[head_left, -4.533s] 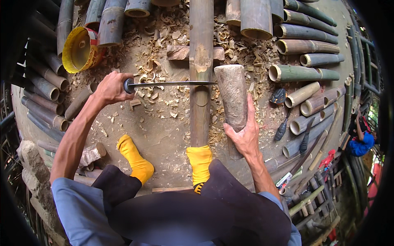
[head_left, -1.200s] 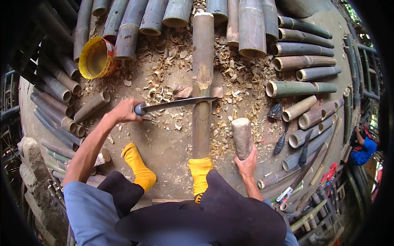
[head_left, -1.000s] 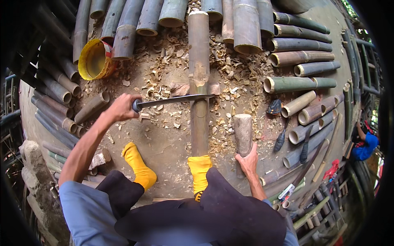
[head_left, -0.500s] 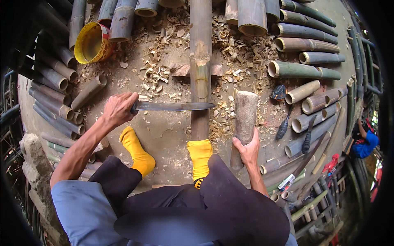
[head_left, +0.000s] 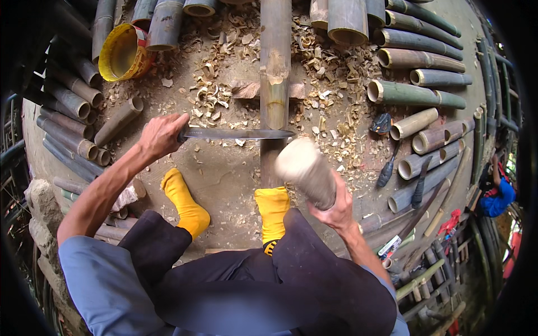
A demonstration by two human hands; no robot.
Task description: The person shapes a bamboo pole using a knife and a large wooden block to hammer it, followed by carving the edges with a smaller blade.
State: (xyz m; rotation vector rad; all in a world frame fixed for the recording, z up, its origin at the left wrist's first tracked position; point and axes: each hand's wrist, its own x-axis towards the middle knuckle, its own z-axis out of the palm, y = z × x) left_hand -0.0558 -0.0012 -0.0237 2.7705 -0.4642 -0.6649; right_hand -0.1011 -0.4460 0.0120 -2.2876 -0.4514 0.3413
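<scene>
My left hand (head_left: 162, 136) is closed round the dark handle of a long knife (head_left: 235, 134). Its blade lies level across a bamboo pole (head_left: 274, 103), which runs from the far edge to between my feet. A shaved ring with a pale scar shows on the pole just beyond the blade. My right hand (head_left: 336, 204) grips a thick wooden mallet (head_left: 308, 171) by its lower end. The mallet is slightly blurred and leans left, its head raised close to the blade's tip. A flat block (head_left: 246, 89) props the pole from below.
Wood shavings (head_left: 216, 92) litter the ground round the pole. A yellow bucket (head_left: 120, 53) stands far left among cut bamboo lengths. More bamboo pieces (head_left: 414, 95) and a dark-handled tool (head_left: 385, 173) lie on the right. My yellow-socked foot (head_left: 272, 213) rests against the pole's near end.
My right hand has lifted the mallet from upright beside the pole and swung its head left toward the blade. The knife has shifted slightly farther from me along the pole.
</scene>
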